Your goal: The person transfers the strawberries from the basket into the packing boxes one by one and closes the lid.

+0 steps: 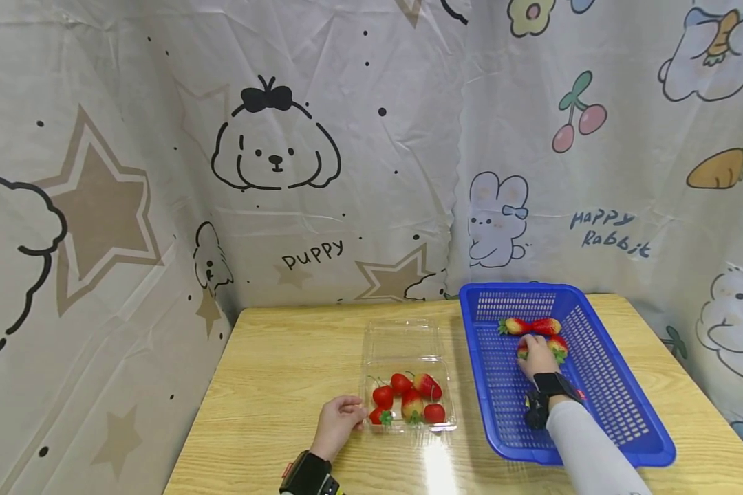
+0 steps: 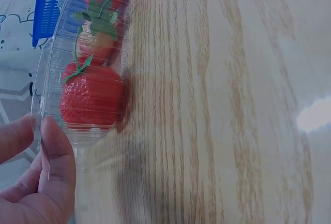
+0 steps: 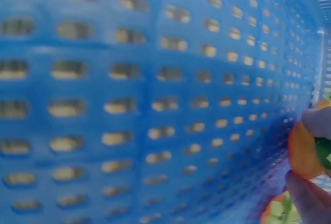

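Pinching the left edge of a clear container (image 1: 441,427), our left hand (image 1: 339,423) has its thumb and fingers (image 2: 58,157) together on the thin plastic rim near the near corner. Our right hand (image 1: 537,357) reaches down into a blue basket (image 1: 653,456), where its thumb and fingers grasp a strawberry (image 3: 301,154) from both sides; green leaf shows against its red-orange skin.

Just to the right of that grip lies a second strawberry (image 1: 558,348), leaves toward us. Slightly farther off, two more rest end to end: a left one (image 1: 516,326) with its leaves pointing left, and a right one (image 1: 545,326). All four are in the far half of the basket.

Six red fruits (image 1: 412,404) sit in the container, some with green leaves or stems, grouped in its near tray; its lid (image 1: 402,340) is folded back on the far side. The container stands on the wood-grain worktop (image 1: 285,371), left of the basket and just beside it.

Black straps circle both our wrists, and a pale sleeve (image 1: 594,447) covers our right arm. Beyond the worktop hangs a printed cloth (image 1: 322,220) with a puppy, rabbits and stars.
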